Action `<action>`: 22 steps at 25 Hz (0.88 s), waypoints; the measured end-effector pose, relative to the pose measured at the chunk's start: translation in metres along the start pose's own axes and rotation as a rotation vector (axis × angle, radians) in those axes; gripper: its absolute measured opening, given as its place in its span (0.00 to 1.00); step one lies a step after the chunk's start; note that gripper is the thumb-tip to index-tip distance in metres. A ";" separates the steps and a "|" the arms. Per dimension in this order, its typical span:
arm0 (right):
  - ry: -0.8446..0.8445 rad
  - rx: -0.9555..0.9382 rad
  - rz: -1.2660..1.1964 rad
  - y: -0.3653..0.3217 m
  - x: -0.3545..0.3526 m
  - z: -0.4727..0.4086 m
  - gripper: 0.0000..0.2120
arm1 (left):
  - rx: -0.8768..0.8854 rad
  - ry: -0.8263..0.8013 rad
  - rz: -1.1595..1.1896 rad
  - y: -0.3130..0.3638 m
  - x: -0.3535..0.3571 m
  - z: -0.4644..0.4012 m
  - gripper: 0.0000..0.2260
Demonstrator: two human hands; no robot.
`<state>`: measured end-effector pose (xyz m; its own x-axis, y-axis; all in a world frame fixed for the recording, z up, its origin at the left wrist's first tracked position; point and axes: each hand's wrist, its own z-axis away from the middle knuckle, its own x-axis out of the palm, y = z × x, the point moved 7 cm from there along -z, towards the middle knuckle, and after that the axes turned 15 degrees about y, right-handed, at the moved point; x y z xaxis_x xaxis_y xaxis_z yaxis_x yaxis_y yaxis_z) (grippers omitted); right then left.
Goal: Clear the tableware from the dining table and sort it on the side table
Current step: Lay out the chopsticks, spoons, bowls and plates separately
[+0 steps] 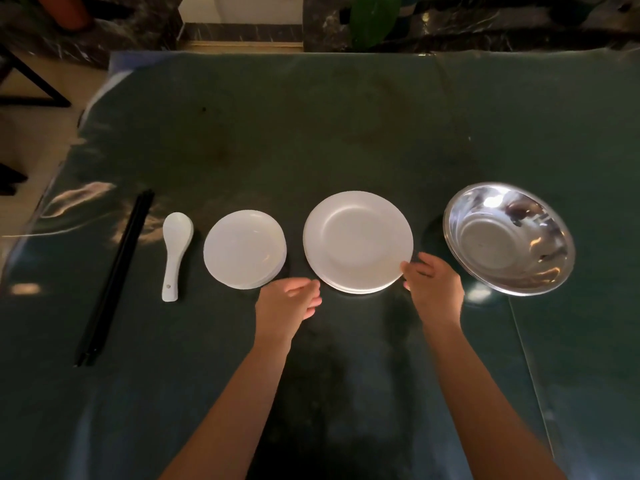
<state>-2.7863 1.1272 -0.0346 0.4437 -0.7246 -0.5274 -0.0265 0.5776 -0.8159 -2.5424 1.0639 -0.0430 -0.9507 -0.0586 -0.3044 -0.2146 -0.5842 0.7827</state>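
A row of tableware lies on the dark green table [311, 133]. From left: black chopsticks [116, 275], a white ceramic spoon [175, 252], a stack of small white plates [245, 249], a stack of larger white plates [358, 242], and stacked steel bowls [509, 237]. My left hand [289, 303] hovers just below the gap between the two plate stacks, fingers loosely curled, holding nothing. My right hand [433, 285] is at the lower right rim of the larger plate stack, fingertips touching or nearly touching the edge, with nothing gripped.
A clear plastic sheet covers the table, with a seam running down the right side [526, 358]. Beyond the far edge stand a dark marble ledge [485, 26] and a green plant [374, 19]. A black frame [31, 88] stands on the floor at the left.
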 end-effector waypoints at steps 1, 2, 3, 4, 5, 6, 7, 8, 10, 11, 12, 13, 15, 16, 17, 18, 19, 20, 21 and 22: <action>0.084 -0.072 0.046 -0.006 -0.009 0.010 0.15 | 0.033 0.003 -0.086 -0.002 -0.015 0.003 0.04; 0.137 -0.174 0.049 -0.017 -0.013 0.024 0.14 | 0.087 0.047 -0.184 -0.003 -0.036 0.004 0.05; 0.133 -0.284 0.020 -0.030 -0.009 0.040 0.14 | 0.185 0.125 -0.296 0.000 -0.058 0.002 0.07; 0.080 -0.388 -0.003 -0.042 0.003 0.056 0.15 | 0.323 0.216 -0.405 0.007 -0.079 0.000 0.06; -0.004 -0.478 0.019 -0.054 0.021 0.072 0.18 | 0.466 0.298 -0.473 0.019 -0.097 -0.001 0.05; -0.095 -0.558 0.099 -0.064 0.042 0.085 0.21 | 0.571 0.354 -0.519 0.031 -0.110 -0.004 0.09; -0.172 -0.643 0.217 -0.073 0.064 0.096 0.25 | 0.628 0.367 -0.569 0.040 -0.118 -0.011 0.17; -0.226 -0.725 0.330 -0.080 0.083 0.105 0.27 | 0.661 0.350 -0.643 0.047 -0.122 -0.020 0.23; -0.305 -0.795 0.456 -0.088 0.113 0.115 0.29 | 0.684 0.284 -0.779 0.060 -0.125 -0.041 0.29; -0.340 -0.773 0.478 -0.087 0.123 0.117 0.29 | 0.683 0.242 -0.824 0.063 -0.125 -0.052 0.30; -0.364 -0.747 0.491 -0.086 0.132 0.118 0.27 | 0.682 0.193 -0.858 0.063 -0.125 -0.062 0.30; -0.378 -0.721 0.494 -0.086 0.137 0.118 0.25 | 0.674 0.146 -0.872 0.062 -0.123 -0.069 0.29; -0.389 -0.647 0.443 -0.084 0.141 0.119 0.19 | 0.595 0.060 -0.723 0.059 -0.122 -0.079 0.25; -0.381 -0.606 0.400 -0.084 0.141 0.120 0.16 | 0.513 0.013 -0.587 0.054 -0.121 -0.081 0.22; -0.365 -0.573 0.364 -0.083 0.141 0.120 0.14 | 0.430 -0.021 -0.460 0.050 -0.120 -0.082 0.20; -0.349 -0.550 0.338 -0.082 0.141 0.120 0.13 | 0.382 -0.032 -0.370 0.047 -0.120 -0.083 0.18; -0.338 -0.529 0.315 -0.082 0.141 0.120 0.12 | 0.377 -0.020 -0.333 0.047 -0.120 -0.084 0.17; -0.334 -0.510 0.292 -0.082 0.142 0.120 0.12 | 0.390 -0.005 -0.318 0.048 -0.120 -0.087 0.16; -0.334 -0.493 0.271 -0.084 0.143 0.120 0.13 | 0.401 0.011 -0.308 0.050 -0.120 -0.089 0.15; -0.335 -0.478 0.255 -0.087 0.147 0.120 0.13 | 0.404 0.022 -0.295 0.053 -0.121 -0.092 0.15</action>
<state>-2.6114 1.0158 -0.0122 0.6247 -0.3845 -0.6797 -0.5311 0.4289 -0.7307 -2.4185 0.9651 -0.0148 -0.8326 0.0426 -0.5522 -0.5471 -0.2187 0.8080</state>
